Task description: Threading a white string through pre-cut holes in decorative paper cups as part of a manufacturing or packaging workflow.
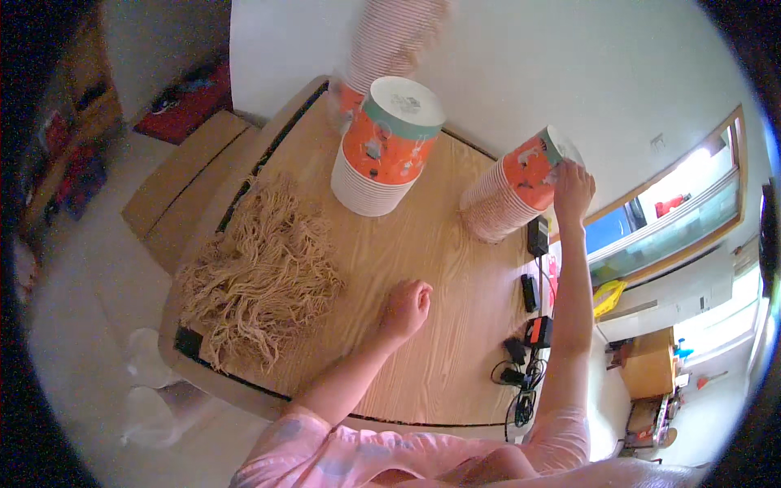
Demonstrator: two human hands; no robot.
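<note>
My right hand reaches out at the far right, its fingers closed on the upper end of a stack of nested paper tubs, orange with a green band and white below. Something clear, like plastic film, shows beside those fingers. My left hand is curled into a fist above the middle of the table, with nothing visible in it. Beyond it stands a second stack of upside-down paper tubs, bottom facing up. A heap of beige stringy yarn lies left of my left hand.
Behind the second stack rises a taller, blurred tub stack. Along the right side of the wooden table lie black adapters and tangled cables. A cardboard box stands past the left edge; a white wall is behind.
</note>
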